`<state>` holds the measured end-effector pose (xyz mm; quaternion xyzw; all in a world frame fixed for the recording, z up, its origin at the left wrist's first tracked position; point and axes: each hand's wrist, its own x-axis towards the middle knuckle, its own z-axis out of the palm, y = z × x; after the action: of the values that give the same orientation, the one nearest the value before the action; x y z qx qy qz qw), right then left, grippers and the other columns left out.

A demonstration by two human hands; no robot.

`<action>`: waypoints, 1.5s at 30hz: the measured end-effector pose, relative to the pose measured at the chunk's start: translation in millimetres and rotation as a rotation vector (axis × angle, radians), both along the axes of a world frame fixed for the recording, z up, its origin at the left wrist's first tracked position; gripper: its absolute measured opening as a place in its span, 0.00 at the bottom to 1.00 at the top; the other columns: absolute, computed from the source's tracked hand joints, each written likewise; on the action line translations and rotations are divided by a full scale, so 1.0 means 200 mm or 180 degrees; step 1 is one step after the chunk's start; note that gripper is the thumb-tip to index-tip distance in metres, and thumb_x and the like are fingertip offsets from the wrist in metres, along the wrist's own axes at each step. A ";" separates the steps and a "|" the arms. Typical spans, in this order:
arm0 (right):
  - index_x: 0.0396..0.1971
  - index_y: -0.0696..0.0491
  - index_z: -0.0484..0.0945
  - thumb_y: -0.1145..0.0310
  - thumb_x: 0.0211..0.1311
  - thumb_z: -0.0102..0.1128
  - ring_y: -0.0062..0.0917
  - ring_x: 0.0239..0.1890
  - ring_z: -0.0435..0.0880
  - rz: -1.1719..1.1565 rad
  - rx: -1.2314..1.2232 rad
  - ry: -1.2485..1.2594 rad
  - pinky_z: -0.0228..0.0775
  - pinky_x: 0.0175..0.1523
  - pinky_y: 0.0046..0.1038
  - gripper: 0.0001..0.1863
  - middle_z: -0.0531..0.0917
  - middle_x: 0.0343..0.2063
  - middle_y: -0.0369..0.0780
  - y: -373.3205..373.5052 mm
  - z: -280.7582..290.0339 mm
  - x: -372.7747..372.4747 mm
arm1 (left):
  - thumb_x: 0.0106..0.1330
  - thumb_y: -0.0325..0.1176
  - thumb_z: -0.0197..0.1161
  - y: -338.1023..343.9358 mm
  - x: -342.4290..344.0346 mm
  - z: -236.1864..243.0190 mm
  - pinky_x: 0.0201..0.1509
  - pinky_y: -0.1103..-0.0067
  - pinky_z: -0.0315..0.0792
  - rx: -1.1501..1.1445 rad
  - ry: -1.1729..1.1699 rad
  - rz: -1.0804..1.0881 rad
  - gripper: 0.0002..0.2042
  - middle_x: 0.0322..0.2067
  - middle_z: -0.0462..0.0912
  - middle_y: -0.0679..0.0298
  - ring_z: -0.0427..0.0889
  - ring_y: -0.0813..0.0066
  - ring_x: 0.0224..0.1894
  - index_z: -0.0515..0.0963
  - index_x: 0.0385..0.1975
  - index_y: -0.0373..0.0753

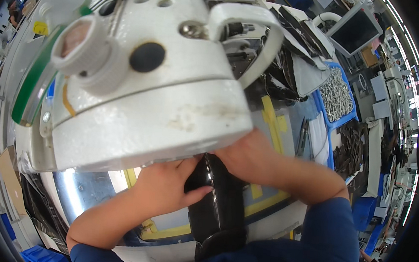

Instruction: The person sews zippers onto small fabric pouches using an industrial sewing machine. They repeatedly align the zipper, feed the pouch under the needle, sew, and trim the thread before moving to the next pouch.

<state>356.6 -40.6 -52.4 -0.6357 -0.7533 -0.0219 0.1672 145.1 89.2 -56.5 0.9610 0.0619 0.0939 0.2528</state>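
Note:
A long black piece with a zipper (pixel 221 201) runs from under a white sewing machine head (pixel 157 112) down toward my body. My left hand (pixel 163 184) grips its left side, the thumb lying across the zipper teeth and the other fingers reaching under the machine head. On the opposite side, my right hand (pixel 249 156) is closed on the piece close to the machine. Its fingertips are mostly hidden by the head, as is the needle area.
Right of the machine, a blue tray (pixel 341 119) holds many metal rings, with dark pieces (pixel 350 152) beyond it. Tweezers (pixel 302 136) lie near yellow tape strips (pixel 272 121) on the table. Black bundles (pixel 293 63) are piled behind, and a monitor (pixel 355 29) stands at far right.

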 end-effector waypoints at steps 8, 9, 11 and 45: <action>0.39 0.53 0.84 0.68 0.60 0.62 0.31 0.42 0.87 -0.0139 0.0036 0.0138 0.75 0.49 0.35 0.09 0.84 0.37 0.37 0.00 -0.05 -0.01 | 0.55 0.50 0.79 0.04 0.01 0.00 0.59 0.66 0.76 -0.0184 -0.0167 -0.0086 0.38 0.63 0.83 0.50 0.86 0.52 0.55 0.80 0.62 0.32; 0.39 0.53 0.84 0.68 0.60 0.62 0.32 0.43 0.87 -0.0153 0.0020 0.0153 0.75 0.50 0.35 0.09 0.84 0.37 0.37 0.00 -0.06 -0.02 | 0.55 0.51 0.79 0.04 0.01 0.00 0.59 0.65 0.76 -0.0150 -0.0171 -0.0074 0.37 0.62 0.83 0.50 0.86 0.52 0.55 0.81 0.61 0.31; 0.40 0.53 0.84 0.69 0.60 0.62 0.32 0.44 0.88 -0.0184 0.0048 0.0137 0.76 0.51 0.36 0.10 0.85 0.38 0.38 0.02 -0.05 -0.04 | 0.56 0.51 0.79 0.04 0.01 0.03 0.60 0.64 0.76 -0.0081 -0.0179 -0.0042 0.36 0.60 0.84 0.49 0.86 0.52 0.56 0.81 0.59 0.31; 0.49 0.58 0.83 0.60 0.64 0.68 0.39 0.49 0.87 0.0069 -0.0202 0.0125 0.80 0.57 0.39 0.20 0.85 0.45 0.45 0.10 -0.01 -0.12 | 0.59 0.55 0.77 0.04 -0.05 0.09 0.57 0.64 0.80 0.0320 0.0329 0.0329 0.37 0.47 0.87 0.45 0.88 0.50 0.50 0.81 0.56 0.25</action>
<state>333.4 -19.6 -54.2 -0.6328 -0.7570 0.0163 0.1619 135.1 97.5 -38.4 0.9715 0.1196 0.0601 0.1955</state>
